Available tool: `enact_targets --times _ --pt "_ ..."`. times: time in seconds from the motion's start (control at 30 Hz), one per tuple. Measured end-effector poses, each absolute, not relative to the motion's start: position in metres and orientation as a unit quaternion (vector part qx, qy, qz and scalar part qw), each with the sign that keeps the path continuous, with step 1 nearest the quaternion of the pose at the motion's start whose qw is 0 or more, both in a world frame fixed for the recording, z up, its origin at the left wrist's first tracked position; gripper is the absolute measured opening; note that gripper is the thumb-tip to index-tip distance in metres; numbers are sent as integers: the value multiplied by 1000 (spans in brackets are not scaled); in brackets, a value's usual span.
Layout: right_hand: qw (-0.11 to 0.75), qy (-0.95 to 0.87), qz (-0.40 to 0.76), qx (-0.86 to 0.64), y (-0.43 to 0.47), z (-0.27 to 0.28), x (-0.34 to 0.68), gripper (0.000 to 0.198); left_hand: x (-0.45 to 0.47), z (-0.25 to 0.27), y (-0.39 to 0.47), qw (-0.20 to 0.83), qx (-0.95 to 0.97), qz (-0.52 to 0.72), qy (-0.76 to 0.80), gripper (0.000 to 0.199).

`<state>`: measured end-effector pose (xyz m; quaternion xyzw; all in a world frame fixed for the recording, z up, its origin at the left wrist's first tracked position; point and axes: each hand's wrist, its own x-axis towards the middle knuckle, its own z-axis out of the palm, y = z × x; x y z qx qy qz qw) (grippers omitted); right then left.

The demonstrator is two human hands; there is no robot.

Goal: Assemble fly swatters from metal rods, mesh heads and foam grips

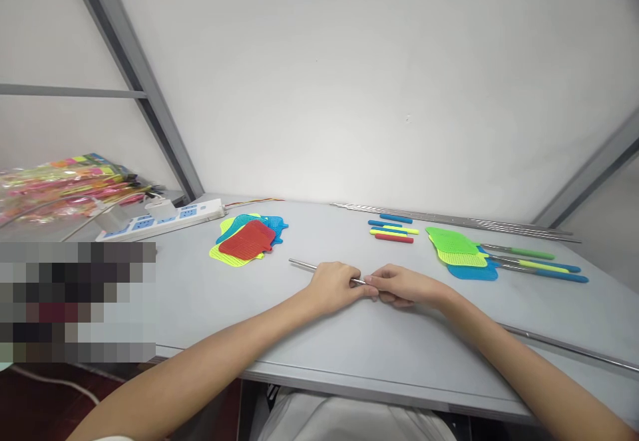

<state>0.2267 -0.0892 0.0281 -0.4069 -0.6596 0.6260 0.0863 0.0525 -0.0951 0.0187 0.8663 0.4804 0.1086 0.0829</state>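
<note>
Near the middle of the table, my left hand is closed around a thin metal rod, whose end sticks out to the left. My right hand pinches at the rod just beside the left hand's fingertips. Whatever else the right fingers hold is hidden. Further right, a metal rod length emerges from behind my right forearm; I cannot tell if it is the same rod. Loose fly swatter heads lie stacked to the left. Beyond my hands lie several coloured handle grips.
Fly swatters with handles are stacked on the right. Long thin metal rods lie along the wall. A white power strip with plugs sits at the left, near bagged colourful goods. The table's front edge is close to my lap.
</note>
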Motion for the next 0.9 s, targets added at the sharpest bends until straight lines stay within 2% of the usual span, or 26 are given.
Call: enact_targets --times 0.13,0.37,0.6,0.9 --pt "68 -669 612 -415 -88 32 232 42 52 18 -94 87 862 112 487 50" --pt "-39 -681 573 -454 -70 47 277 42 51 22 -92 96 849 117 507 51" --pt "-28 -713 543 -442 -56 42 290 42 47 22 -93 93 855 107 499 39" --pt "-26 -731 526 -434 -55 38 286 46 46 21 -98 37 870 87 484 37"
